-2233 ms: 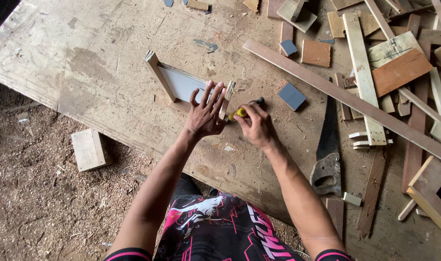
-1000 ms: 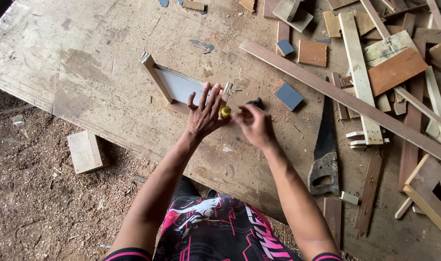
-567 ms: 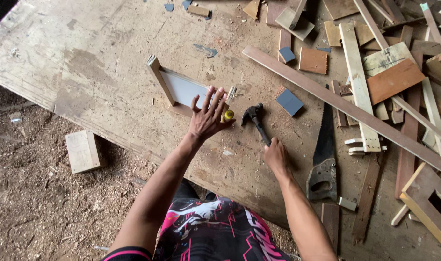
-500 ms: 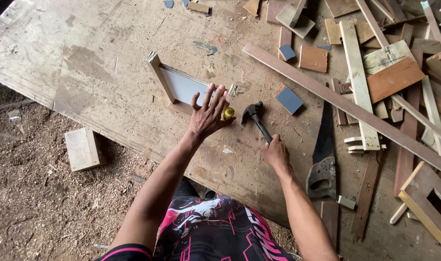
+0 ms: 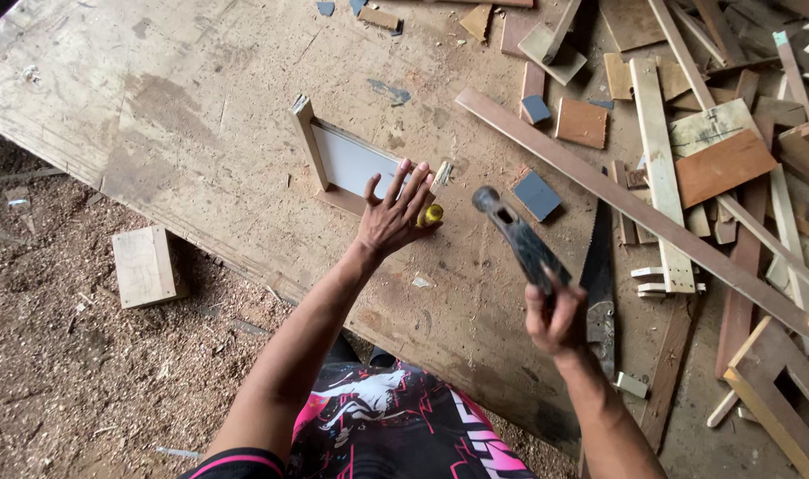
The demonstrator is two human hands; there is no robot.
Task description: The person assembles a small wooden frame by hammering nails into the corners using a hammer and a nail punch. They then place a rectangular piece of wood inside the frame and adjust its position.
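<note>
A broad, stained, scuffed plywood board (image 5: 200,115) lies under both hands, with sawdust-strewn ground off to the left hand's side, a jumble of rough wooden strips and offcuts (image 5: 688,151) beyond the right hand, and a handsaw (image 5: 599,275) lying flat just past the right wrist. Right at the left hand's fingertips stands a small frame of pale wooden slats around a smooth white panel (image 5: 347,164). The left hand (image 5: 394,215) has its fingers spread against that frame while pinching a small yellow-handled tool (image 5: 432,214) beside the thumb, and the right hand (image 5: 555,315), raised off the board, is closed around the dark handle of a hammer (image 5: 515,232) whose head points toward the left hand.
</note>
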